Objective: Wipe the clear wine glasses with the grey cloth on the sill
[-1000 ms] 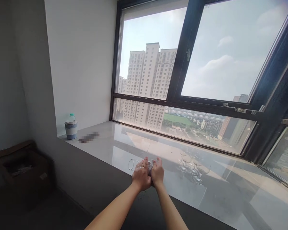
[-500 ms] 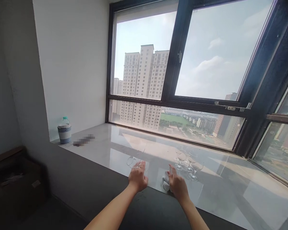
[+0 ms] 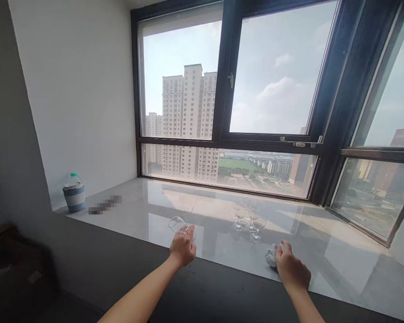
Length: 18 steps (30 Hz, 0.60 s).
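My left hand (image 3: pixel 182 247) is closed around a clear stemmed glass (image 3: pixel 175 223), tilted with its bowl to the left, above the sill near its front edge. Farther right, my right hand (image 3: pixel 292 264) grips a crumpled white cloth (image 3: pixel 271 255) low over the sill. Between and beyond my hands stand several clear stemmed glasses, grouped upright on the sill; the nearest glass (image 3: pixel 256 233) is closest to my right hand. My palms and part of the held glass's stem are hidden by my fingers.
The glossy grey windowsill (image 3: pixel 131 224) ends in a front edge below my hands. At its left end stand a blue-and-white cup (image 3: pixel 74 197) and a green-capped bottle (image 3: pixel 74 177) behind it, with a blurred-out item (image 3: pixel 105 205) beside them. A dark window frame (image 3: pixel 218 143) rises behind.
My right hand has moved right with the cloth, away from my left hand and past the standing glasses. My left hand keeps its hold on the glass. The view has turned slightly right.
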Each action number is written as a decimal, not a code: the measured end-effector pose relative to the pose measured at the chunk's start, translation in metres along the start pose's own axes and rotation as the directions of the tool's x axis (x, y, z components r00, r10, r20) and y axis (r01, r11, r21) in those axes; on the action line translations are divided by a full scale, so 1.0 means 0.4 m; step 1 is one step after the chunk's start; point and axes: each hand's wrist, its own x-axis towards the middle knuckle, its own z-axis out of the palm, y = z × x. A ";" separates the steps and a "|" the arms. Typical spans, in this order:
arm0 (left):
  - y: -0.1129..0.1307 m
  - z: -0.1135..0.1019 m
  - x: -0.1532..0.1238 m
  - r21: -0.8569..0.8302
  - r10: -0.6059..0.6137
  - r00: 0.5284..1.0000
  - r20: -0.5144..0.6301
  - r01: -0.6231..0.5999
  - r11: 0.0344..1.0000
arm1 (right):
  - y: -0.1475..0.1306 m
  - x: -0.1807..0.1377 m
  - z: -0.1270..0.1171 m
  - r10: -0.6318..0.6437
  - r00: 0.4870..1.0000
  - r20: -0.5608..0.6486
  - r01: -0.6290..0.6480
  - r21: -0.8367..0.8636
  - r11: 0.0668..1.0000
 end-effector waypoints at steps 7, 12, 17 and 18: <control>0.004 -0.022 0.023 0.037 0.000 0.997 0.075 -0.002 0.999 | -0.004 -0.005 -0.017 0.096 0.995 -0.003 -0.095 0.107 0.990; 0.065 -0.019 0.077 0.068 0.097 0.986 0.133 -0.107 0.992 | 0.002 0.001 -0.006 0.125 0.992 -0.023 -0.121 0.131 0.984; 0.200 0.005 0.136 0.007 0.280 0.948 0.149 -0.284 0.959 | -0.001 0.000 -0.009 0.185 0.981 -0.052 -0.175 0.158 0.972; 0.230 0.012 0.146 -0.007 0.305 0.939 0.157 -0.308 0.951 | -0.002 0.000 -0.011 0.195 0.979 -0.058 -0.183 0.166 0.969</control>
